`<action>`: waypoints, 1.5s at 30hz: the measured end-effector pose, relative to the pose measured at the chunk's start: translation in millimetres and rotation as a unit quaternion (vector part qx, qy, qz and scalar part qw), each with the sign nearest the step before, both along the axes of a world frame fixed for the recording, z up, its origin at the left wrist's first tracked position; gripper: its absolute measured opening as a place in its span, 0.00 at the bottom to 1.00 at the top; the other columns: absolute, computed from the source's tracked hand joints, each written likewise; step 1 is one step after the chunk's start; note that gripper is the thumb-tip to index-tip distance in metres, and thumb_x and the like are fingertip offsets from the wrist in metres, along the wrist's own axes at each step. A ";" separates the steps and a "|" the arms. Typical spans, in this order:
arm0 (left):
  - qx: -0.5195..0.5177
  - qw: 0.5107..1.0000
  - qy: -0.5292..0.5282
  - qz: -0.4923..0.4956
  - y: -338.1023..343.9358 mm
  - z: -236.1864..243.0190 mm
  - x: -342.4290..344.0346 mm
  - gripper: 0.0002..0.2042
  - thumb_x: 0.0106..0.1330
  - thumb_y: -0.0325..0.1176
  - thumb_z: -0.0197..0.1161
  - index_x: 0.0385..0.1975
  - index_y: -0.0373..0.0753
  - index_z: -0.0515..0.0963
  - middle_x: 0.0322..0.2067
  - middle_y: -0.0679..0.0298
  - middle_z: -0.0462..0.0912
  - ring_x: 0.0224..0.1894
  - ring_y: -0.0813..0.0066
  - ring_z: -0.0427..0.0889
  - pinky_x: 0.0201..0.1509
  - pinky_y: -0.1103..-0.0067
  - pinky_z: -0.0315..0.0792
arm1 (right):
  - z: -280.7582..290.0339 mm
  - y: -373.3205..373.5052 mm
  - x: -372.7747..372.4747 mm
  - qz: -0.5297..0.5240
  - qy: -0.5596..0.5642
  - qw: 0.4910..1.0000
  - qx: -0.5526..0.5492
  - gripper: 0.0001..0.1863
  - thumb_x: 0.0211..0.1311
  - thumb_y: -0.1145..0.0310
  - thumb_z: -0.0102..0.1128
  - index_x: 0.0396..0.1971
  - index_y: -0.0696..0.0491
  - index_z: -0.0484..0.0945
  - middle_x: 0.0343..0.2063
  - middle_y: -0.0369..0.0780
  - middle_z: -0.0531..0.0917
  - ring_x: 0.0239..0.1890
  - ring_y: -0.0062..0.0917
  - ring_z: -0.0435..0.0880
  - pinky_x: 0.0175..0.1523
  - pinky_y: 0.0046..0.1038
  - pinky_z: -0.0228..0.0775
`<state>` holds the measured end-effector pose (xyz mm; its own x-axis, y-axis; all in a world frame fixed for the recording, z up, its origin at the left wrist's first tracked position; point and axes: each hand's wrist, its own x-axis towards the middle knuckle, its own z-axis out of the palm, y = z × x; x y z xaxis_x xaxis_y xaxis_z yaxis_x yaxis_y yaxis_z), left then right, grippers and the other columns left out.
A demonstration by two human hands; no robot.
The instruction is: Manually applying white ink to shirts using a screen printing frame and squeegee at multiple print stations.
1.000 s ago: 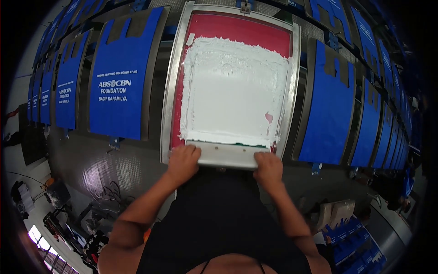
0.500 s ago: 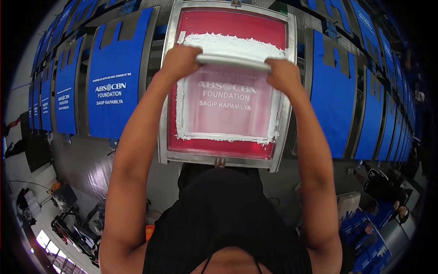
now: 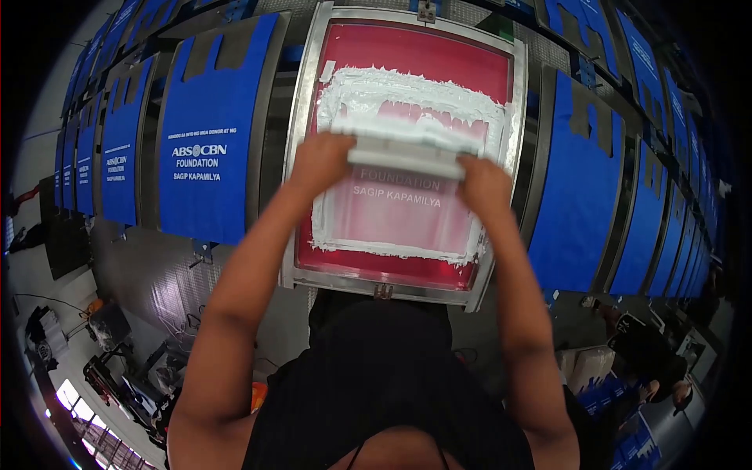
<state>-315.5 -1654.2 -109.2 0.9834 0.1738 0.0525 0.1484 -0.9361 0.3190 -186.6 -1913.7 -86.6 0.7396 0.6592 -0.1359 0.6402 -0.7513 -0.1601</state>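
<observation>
A metal-framed printing screen point(image 3: 308, 110) lies in front of me, its red mesh point(image 3: 423, 47) bordered inside by thick white ink point(image 3: 399, 84). Both hands grip a pale, wide squeegee point(image 3: 403, 157) that lies across the middle of the mesh. My left hand point(image 3: 323, 163) is closed round its left end, and my right hand point(image 3: 484, 186) round its right end. White ink is heaped along the squeegee's far side. Through the pinkish mesh on the near side, white lettering shows; the squeegee and its ink cover the upper lettering.
To the left, a blue bag point(image 3: 210, 102) with white print lies on a flat board, with several more in a row beyond. A plain blue bag point(image 3: 578, 204) lies on a board at right. A hinge clamp point(image 3: 426, 11) sits at the screen's far edge. People are at lower right.
Both hands have drawn the squeegee toward me. Streaky white ink now shows beyond it, and the upper lettering is covered. The whole view has shifted slightly.
</observation>
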 end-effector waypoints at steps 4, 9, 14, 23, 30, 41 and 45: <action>0.015 0.998 0.061 -0.029 38.5 31.8 79.9 0.12 0.48 0.43 0.67 0.30 0.45 0.81 0.27 0.56 0.82 0.33 0.56 0.82 0.39 0.66 0.75 | 23.0 33.7 82.8 0.070 -0.015 0.996 -0.043 0.21 0.43 0.67 0.57 0.42 0.46 0.80 0.33 0.43 0.83 0.39 0.38 0.82 0.43 0.38 0.74; -0.010 0.977 0.210 -0.043 -2.1 54.6 -25.5 0.12 0.51 0.37 0.65 0.37 0.47 0.81 0.28 0.58 0.82 0.34 0.58 0.82 0.38 0.65 0.75 | 53.5 -12.0 -27.2 0.017 0.116 0.986 -0.118 0.23 0.40 0.70 0.58 0.43 0.46 0.80 0.33 0.43 0.83 0.39 0.37 0.82 0.42 0.39 0.72; -0.075 0.996 0.010 -0.057 -82.3 19.3 -166.5 0.16 0.37 0.22 0.62 0.31 0.40 0.77 0.30 0.60 0.79 0.34 0.61 0.77 0.39 0.69 0.71 | 20.0 -78.9 -162.0 0.042 0.061 0.993 0.090 0.11 0.37 0.77 0.56 0.27 0.52 0.75 0.23 0.41 0.78 0.29 0.37 0.79 0.35 0.38 0.69; 0.019 0.997 0.080 0.000 20.9 16.9 46.6 0.12 0.45 0.37 0.68 0.31 0.46 0.81 0.26 0.59 0.81 0.35 0.58 0.81 0.38 0.66 0.75 | 4.0 18.0 40.1 0.020 -0.003 0.999 -0.026 0.14 0.40 0.70 0.59 0.33 0.46 0.81 0.29 0.42 0.83 0.36 0.38 0.82 0.39 0.40 0.74; 0.028 0.998 0.046 0.011 50.5 61.6 77.3 0.16 0.46 0.44 0.70 0.32 0.43 0.80 0.29 0.58 0.82 0.37 0.56 0.81 0.42 0.65 0.73 | 50.3 54.7 107.3 0.074 0.024 0.995 -0.059 0.23 0.39 0.70 0.55 0.42 0.47 0.82 0.38 0.45 0.82 0.43 0.39 0.81 0.48 0.36 0.73; -0.541 0.752 0.369 0.078 -145.7 -27.4 -215.0 0.23 0.64 0.52 0.56 0.27 0.33 0.78 0.21 0.58 0.79 0.27 0.71 0.77 0.32 0.71 0.69 | 38.3 85.2 147.0 0.165 0.102 0.978 -0.071 0.26 0.38 0.71 0.54 0.45 0.55 0.79 0.44 0.50 0.79 0.49 0.43 0.77 0.56 0.35 0.68; -0.682 0.671 0.266 0.115 -172.0 -55.8 -222.4 0.21 0.67 0.47 0.56 0.25 0.32 0.76 0.19 0.71 0.73 0.27 0.86 0.69 0.30 0.80 0.67 | 24.3 100.8 130.6 0.169 0.058 0.984 -0.019 0.26 0.38 0.71 0.54 0.45 0.53 0.79 0.45 0.48 0.80 0.49 0.42 0.77 0.55 0.35 0.69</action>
<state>-538.0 -1826.2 -165.0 0.7388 -0.1462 -0.6579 0.6716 0.2414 0.7005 -56.0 -1812.9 -62.3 0.4573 0.8575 -0.2356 0.8334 -0.5057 -0.2230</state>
